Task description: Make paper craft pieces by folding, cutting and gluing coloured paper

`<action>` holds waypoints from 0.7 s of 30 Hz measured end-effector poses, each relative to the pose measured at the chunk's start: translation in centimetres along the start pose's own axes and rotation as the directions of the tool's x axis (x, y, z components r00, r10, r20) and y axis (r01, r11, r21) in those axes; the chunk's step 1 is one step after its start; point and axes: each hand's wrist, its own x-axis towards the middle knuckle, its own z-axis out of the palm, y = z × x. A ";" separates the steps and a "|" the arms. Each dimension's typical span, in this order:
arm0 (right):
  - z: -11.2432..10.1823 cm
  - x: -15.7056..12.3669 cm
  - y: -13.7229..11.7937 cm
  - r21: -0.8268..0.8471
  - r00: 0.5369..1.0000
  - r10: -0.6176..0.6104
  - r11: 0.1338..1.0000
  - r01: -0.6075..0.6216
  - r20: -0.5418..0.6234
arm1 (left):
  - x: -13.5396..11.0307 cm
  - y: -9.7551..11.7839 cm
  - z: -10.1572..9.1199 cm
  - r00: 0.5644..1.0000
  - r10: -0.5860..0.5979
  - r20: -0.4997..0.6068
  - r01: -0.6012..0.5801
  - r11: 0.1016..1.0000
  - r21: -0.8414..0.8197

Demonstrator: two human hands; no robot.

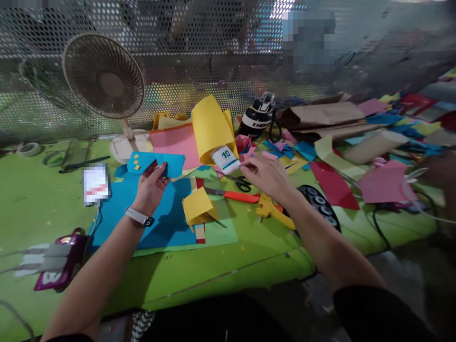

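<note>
In my left hand (152, 183) is a blue felt-like piece (175, 165), pinched between thumb and fingers; small yellow diamonds (136, 162) run down its left end. My right hand (265, 173) is closed at the right corner of a white packet (225, 159) marked 10, with its fingertips against the packet. Behind the packet stands a yellow rolled sheet (211, 128). Black-handled scissors (243, 183) lie just below the right fingertips. A knife with an orange handle (241, 196) and a yellow-handled tool (272, 211) rest under the right forearm.
A larger blue sheet (121, 228) and a folded yellow piece (199, 207) lie on the green table (199, 270). A fan (112, 85) stands back left, a black bottle (256, 118) behind. A power strip (66, 259) sits left; coloured scraps (335, 185) and a cardboard tube (375, 146) lie right.
</note>
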 end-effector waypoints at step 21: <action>2.1 -2.1 -0.3 -0.054 0.899 0.011 0.998 0.014 0.437 | -6.1 -0.3 -2.5 0.995 -0.083 -0.056 0.089 0.991 0.102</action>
